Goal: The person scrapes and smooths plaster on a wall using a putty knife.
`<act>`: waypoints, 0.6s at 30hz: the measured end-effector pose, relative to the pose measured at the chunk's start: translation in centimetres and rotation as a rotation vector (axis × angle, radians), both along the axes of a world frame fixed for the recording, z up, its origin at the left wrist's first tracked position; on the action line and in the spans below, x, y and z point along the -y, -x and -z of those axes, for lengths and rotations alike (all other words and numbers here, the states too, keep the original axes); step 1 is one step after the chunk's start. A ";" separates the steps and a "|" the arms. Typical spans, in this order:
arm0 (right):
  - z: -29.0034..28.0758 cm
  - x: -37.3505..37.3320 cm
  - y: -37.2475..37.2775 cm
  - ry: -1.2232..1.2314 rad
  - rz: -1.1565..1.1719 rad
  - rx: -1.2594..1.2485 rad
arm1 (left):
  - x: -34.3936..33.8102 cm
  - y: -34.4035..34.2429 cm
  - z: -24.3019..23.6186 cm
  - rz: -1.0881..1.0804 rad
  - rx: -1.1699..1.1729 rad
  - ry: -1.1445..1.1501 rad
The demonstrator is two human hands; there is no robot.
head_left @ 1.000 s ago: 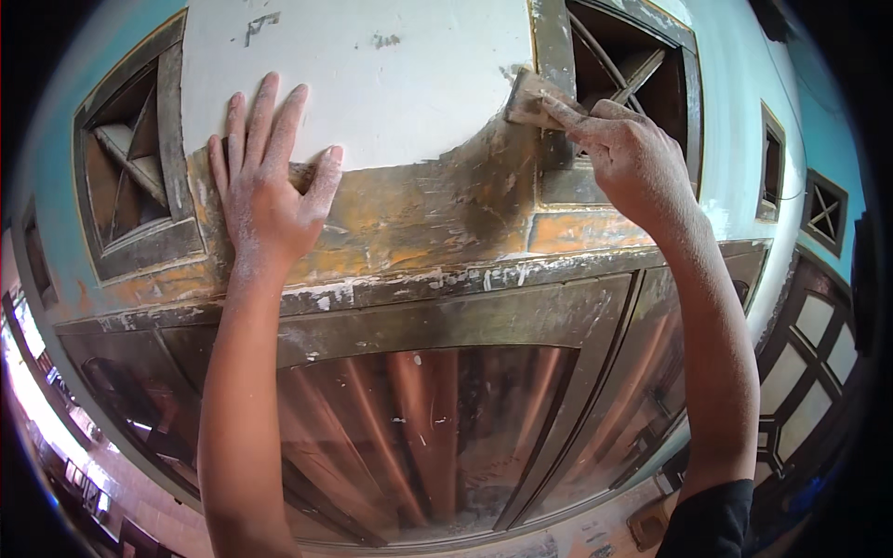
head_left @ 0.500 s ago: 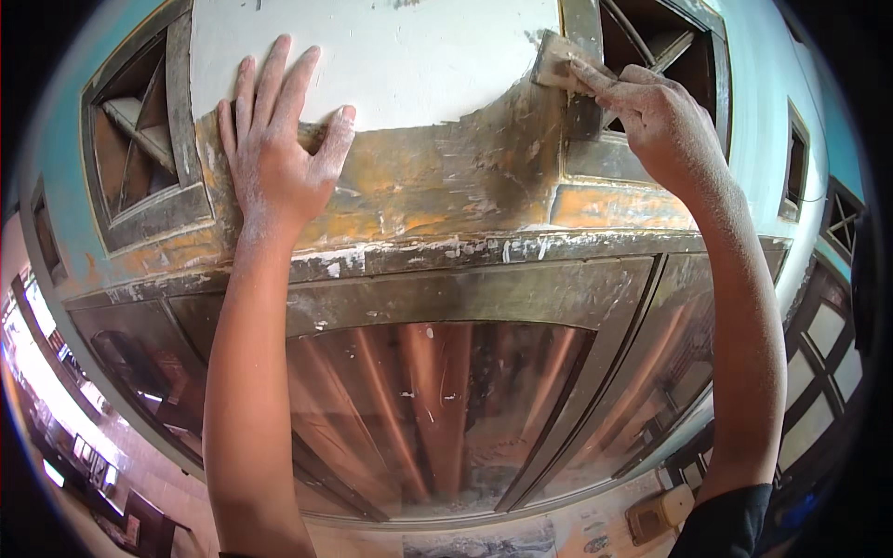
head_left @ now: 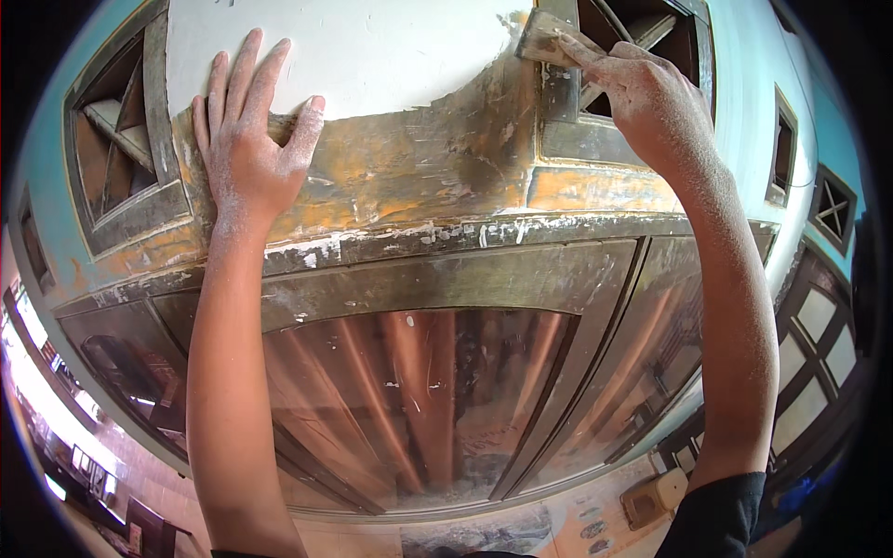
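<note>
Left hand [head_left: 249, 153] splays against the stained wall [head_left: 423, 163]; well apart, the right hand [head_left: 653, 100] grips a flat scraper [head_left: 542, 39] beside white coating [head_left: 372, 56].

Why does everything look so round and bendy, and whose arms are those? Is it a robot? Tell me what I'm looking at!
No robot here: those are a person's own two bare arms. The camera sits on the person's head and looks down at the hands, and its wide, fisheye lens makes straight edges curve.

The left hand lies spread on the wall, its fingers over the white part. The right hand holds a flat scraper at the white part's right edge. Both hands look dusty.

Below the white is a patchy brown and orange band, then a dark ledge with white flecks. Under that is a glass pane, with reddish folds showing in it.
</note>
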State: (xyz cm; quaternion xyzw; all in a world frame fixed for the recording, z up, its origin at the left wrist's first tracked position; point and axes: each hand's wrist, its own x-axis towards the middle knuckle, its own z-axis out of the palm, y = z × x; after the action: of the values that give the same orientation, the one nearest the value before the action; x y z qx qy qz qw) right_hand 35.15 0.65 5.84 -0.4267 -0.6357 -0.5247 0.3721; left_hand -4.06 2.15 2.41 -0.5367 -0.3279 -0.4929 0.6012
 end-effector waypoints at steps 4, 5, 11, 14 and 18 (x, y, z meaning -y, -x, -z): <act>0.3 -0.4 1.2 0.046 0.004 -0.081 | 0.2 0.2 -0.3 0.020 -0.012 0.015; 0.4 -0.2 1.4 0.051 -0.006 -0.077 | 0.1 0.3 -0.2 0.012 -0.010 0.011; 0.2 -0.9 0.3 0.035 -0.048 -0.083 | 0.2 0.0 -0.2 0.009 -0.008 0.003; 0.2 -0.3 0.8 0.073 -0.052 -0.088 | 0.2 0.0 0.0 -0.005 0.003 0.012; -0.2 0.2 0.8 0.119 -0.040 -0.130 | 0.7 -0.4 0.0 -0.015 0.029 0.021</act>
State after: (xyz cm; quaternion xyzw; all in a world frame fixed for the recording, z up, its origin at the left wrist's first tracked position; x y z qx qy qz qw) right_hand 34.32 0.46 6.01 -0.4683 -0.6488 -0.4498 0.3969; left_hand -3.62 1.50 2.36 -0.5334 -0.3460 -0.4927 0.5942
